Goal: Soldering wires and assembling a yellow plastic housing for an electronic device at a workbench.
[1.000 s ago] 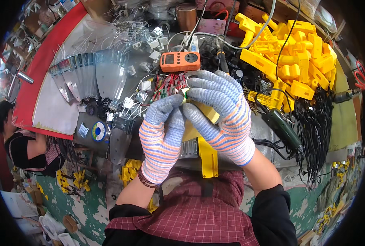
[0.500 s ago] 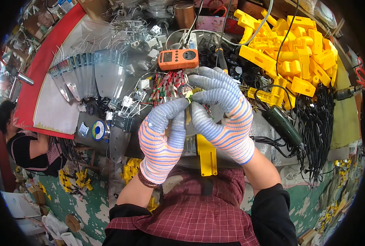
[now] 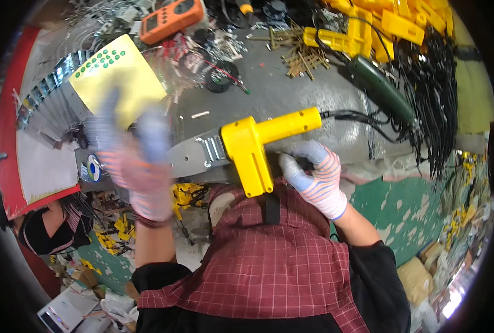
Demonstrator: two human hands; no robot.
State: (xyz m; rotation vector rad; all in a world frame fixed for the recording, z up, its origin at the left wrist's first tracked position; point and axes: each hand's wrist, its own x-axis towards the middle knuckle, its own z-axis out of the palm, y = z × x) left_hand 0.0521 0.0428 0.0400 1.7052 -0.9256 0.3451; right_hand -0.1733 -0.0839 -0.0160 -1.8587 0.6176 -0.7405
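Observation:
My left hand [image 3: 139,166], in a striped work glove, is blurred by motion at the near left of the bench. Its fingers overlap the lower edge of a yellow sheet with green dots [image 3: 116,77] and seem to hold it. A yellow pistol-shaped tool [image 3: 252,147] with a flat metal blade lies across the bench edge, between my two hands. My gloved right hand [image 3: 313,177] is curled at the bench edge just right of the tool's handle, over something dark. I cannot make out what, if anything, it grips.
An orange meter [image 3: 172,19] lies at the far side. Yellow plastic housings [image 3: 391,22], a bundle of black cables [image 3: 430,83] and a green-handled tool [image 3: 383,91] fill the right. Brass pins [image 3: 297,55] are scattered mid-bench. Metal blades [image 3: 47,111] lie left. Another person [image 3: 53,222] is at lower left.
My hands were together over small wired parts by the orange meter. Now they are apart: the left sweeps with the yellow sheet, the right has dropped to the bench edge. The view has shifted.

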